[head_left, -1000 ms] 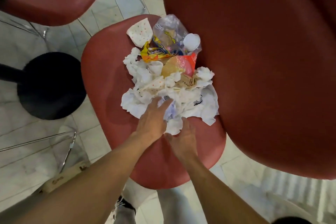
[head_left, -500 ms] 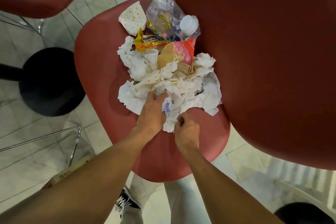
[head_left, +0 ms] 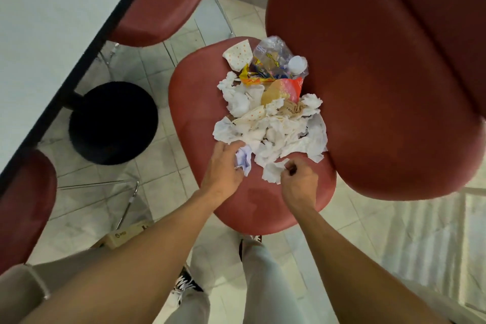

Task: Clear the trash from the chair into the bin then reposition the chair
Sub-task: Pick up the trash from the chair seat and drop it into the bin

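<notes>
Glossy red chair (head_left: 200, 102), crumpled tissues (head_left: 276, 134)

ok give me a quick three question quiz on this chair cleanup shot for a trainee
1. True or false: the trash pile lies on the red chair seat.
2. What does the left hand hold? A) a crumpled pale paper scrap B) the clear plastic bag C) nothing
3. Fill in: the right hand pinches the near edge of a white ____.

Key: 1 true; 2 A; 3 tissue. The dotted paper cup and the orange wrapper sit untouched at the far end of the pile.
</notes>
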`<state>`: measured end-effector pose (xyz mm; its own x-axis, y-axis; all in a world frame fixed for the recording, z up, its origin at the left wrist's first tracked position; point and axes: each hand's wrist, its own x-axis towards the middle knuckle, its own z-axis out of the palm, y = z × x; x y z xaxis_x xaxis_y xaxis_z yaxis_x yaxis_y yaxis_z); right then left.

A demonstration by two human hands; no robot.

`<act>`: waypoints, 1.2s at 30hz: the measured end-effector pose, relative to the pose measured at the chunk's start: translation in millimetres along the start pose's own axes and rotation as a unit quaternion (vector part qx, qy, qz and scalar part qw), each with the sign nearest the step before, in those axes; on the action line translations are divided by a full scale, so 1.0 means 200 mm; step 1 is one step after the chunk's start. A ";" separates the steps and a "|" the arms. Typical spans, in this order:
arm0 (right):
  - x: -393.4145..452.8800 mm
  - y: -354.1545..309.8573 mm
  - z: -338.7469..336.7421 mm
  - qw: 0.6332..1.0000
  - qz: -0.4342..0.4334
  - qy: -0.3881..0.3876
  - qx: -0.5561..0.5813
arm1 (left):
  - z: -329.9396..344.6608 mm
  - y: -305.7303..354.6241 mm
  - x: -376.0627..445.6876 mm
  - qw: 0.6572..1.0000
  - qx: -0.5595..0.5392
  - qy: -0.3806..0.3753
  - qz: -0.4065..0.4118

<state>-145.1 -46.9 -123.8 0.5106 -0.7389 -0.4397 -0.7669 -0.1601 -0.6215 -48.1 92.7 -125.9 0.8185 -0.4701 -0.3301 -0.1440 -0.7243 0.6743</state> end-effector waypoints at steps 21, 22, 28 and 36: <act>-1.42 -0.43 0.72 0.976 -0.184 -0.114 -0.034 | -0.88 -1.19 -1.52 0.969 -0.069 0.154 -0.183; -1.49 -0.45 0.78 0.971 -0.195 -0.131 -0.044 | -0.90 -1.26 -1.58 0.966 -0.058 0.159 -0.197; -1.85 -0.54 1.06 0.938 -0.263 -0.209 -0.082 | -1.01 -1.57 -1.84 0.940 -0.096 0.205 -0.254; -2.15 -0.69 1.35 0.889 -0.347 -0.264 -0.136 | -1.07 -1.80 -1.96 0.915 -0.118 0.189 -0.337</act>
<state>-153.6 468.8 -23.6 0.9544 -0.0009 -0.2984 -0.2238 -0.6635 -0.7139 -197.0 646.0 -98.2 0.8174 0.2828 -0.5019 0.5517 -0.6353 0.5404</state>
